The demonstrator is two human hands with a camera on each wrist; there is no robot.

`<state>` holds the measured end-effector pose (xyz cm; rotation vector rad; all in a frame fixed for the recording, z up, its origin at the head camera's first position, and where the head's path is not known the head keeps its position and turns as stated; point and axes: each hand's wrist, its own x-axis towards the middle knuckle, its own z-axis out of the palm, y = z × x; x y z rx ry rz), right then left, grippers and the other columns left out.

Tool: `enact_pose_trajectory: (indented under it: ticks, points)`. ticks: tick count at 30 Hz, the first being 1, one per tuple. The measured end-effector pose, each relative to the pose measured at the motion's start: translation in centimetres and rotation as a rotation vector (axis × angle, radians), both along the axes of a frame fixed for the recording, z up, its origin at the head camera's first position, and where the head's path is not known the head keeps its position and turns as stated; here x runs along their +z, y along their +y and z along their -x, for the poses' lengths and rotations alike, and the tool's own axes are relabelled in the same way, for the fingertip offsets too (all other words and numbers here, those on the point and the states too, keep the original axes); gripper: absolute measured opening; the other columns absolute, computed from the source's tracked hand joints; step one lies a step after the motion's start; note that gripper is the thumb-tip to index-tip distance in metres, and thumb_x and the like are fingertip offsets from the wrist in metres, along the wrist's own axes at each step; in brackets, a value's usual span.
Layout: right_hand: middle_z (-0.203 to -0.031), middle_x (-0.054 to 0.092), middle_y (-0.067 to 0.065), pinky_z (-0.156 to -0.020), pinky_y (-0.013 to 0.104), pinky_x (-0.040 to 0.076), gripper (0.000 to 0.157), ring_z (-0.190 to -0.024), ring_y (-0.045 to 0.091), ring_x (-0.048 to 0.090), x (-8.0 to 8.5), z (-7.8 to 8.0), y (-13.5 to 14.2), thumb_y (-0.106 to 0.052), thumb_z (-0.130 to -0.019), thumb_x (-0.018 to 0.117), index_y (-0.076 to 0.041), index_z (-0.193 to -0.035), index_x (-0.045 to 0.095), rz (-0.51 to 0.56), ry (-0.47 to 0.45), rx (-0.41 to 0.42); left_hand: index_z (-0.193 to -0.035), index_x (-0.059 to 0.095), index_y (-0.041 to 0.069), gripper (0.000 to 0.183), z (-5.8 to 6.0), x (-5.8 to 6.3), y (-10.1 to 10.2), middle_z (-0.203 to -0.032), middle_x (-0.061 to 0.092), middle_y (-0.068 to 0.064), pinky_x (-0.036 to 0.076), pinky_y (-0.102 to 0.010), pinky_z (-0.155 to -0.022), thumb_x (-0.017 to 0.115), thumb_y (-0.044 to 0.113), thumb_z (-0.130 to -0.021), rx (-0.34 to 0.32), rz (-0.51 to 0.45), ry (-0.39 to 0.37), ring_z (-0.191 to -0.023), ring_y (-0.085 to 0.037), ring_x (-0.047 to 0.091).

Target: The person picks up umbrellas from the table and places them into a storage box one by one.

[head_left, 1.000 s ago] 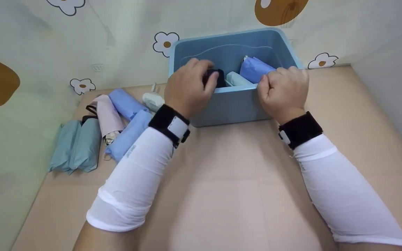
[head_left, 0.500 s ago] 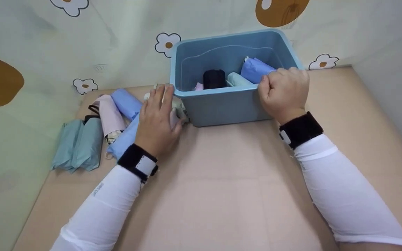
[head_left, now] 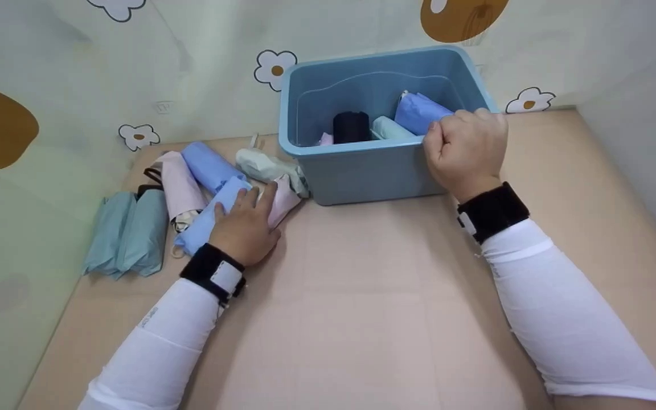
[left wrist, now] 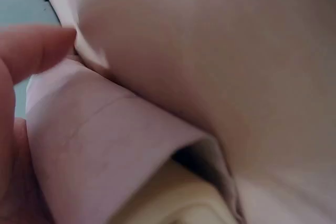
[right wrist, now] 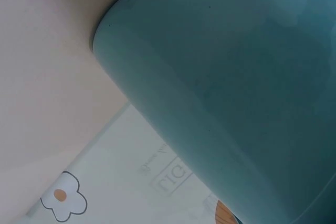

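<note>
My left hand (head_left: 245, 230) lies over a pale pink folded umbrella (head_left: 283, 199) in its sleeve, fingers spread, with a light blue umbrella (head_left: 200, 228) beside it. In the left wrist view the pink sleeve (left wrist: 100, 129) has an open end with a cream roll inside, and a fingertip hovers by its far end. My right hand (head_left: 467, 148) grips the front right rim of a blue plastic bin (head_left: 379, 176). Inside the bin are a black umbrella (head_left: 352, 126), a pale green one (head_left: 390, 128), a blue one (head_left: 419, 113) and a bit of pink.
Left of the bin lie a pale green umbrella (head_left: 268, 165), another blue one (head_left: 211, 166), a pink one (head_left: 180, 185) with a black strap and two teal ones (head_left: 126, 233). A flower-patterned wall covering (head_left: 208, 68) rises behind the tabletop (head_left: 362, 296).
My left hand has come out of the bin, leaving the black umbrella inside, and moved left and down onto the pink umbrella. The right hand keeps its hold on the rim.
</note>
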<state>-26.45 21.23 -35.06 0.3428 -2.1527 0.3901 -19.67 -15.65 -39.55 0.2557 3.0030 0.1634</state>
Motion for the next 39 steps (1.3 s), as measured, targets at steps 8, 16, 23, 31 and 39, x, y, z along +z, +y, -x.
enact_pose_trajectory:
  ticks: [8, 16, 23, 31, 39]
  points:
    - [-0.056, 0.050, 0.016, -0.059, 0.048, 0.030, 0.046, -0.059, 0.039, 0.046, 0.0, 0.0, 0.2, -0.027, -0.096, 0.044, -0.005, -0.056, 0.050, -0.003, -0.027, -0.003, -0.166, 0.029, 0.011, 0.065, -0.5, 0.1, 1.3, -0.141, 0.059, -0.029, 0.055, -0.059, -0.098, 0.051, 0.011, -0.105, -0.097, 0.055, 0.114, -0.122, -0.044, 0.064]
    - [-0.056, 0.051, 0.015, -0.059, 0.049, 0.032, 0.045, -0.059, 0.039, 0.047, 0.0, -0.1, 0.2, -0.025, -0.097, 0.044, -0.006, -0.056, 0.050, -0.011, -0.010, 0.003, -0.168, 0.026, 0.017, 0.067, -0.6, 0.2, 1.7, -0.126, 0.062, -0.032, 0.058, -0.049, -0.060, 0.050, 0.010, -0.106, -0.068, 0.108, 0.084, -0.080, -0.038, 0.067]
    - [-0.056, 0.051, 0.016, -0.058, 0.049, 0.032, 0.045, -0.058, 0.039, 0.047, -0.1, 0.0, 0.3, -0.025, -0.097, 0.046, -0.005, -0.056, 0.050, -0.010, 0.000, 0.002, -0.169, 0.021, 0.019, 0.073, -0.9, 0.9, 1.6, -0.124, 0.058, -0.037, 0.055, -0.047, -0.056, 0.050, 0.014, -0.103, -0.032, 0.066, -0.021, -0.070, -0.035, 0.064]
    - [-0.057, 0.053, 0.016, -0.059, 0.048, 0.032, 0.046, -0.059, 0.039, 0.047, -0.1, -0.1, 0.1, -0.027, -0.097, 0.045, -0.005, -0.057, 0.052, 0.006, -0.021, 0.003, -0.169, 0.022, 0.026, 0.079, -2.3, 2.3, 1.4, -0.136, 0.057, -0.035, 0.051, -0.044, -0.055, 0.056, 0.019, -0.098, 0.005, 0.021, -0.069, -0.067, -0.030, 0.061]
    - [-0.056, 0.052, 0.016, -0.060, 0.047, 0.032, 0.046, -0.059, 0.039, 0.047, 0.0, -0.1, 0.0, -0.026, -0.097, 0.045, -0.004, -0.057, 0.051, 0.011, -0.020, 0.005, -0.167, 0.027, 0.037, 0.081, -4.3, 5.5, 2.1, -0.125, 0.063, -0.020, 0.052, -0.039, -0.061, 0.067, 0.030, -0.097, -0.044, -0.072, -0.016, -0.075, -0.027, 0.064]
